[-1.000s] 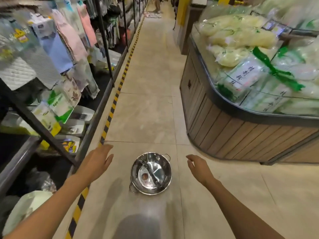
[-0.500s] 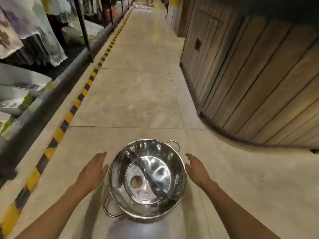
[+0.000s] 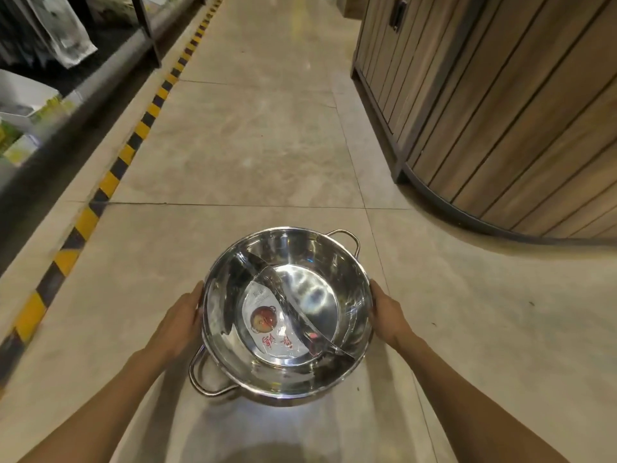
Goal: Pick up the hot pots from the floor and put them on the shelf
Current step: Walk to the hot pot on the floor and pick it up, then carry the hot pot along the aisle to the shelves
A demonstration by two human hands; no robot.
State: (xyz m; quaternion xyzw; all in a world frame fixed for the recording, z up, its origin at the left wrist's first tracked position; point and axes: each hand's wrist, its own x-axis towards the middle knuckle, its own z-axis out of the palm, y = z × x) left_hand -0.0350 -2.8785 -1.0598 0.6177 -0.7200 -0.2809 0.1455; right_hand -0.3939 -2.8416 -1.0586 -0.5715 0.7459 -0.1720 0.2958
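A steel divided hot pot sits on the tiled floor, holding only a curved partition and a label. Half a second ago both hands hovered beside it; now the left hand and right hand press its opposite walls, gripping it between them.

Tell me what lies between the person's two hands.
In the head view, the steel hot pot fills the gap: the left hand presses its left wall and the right hand its right wall.
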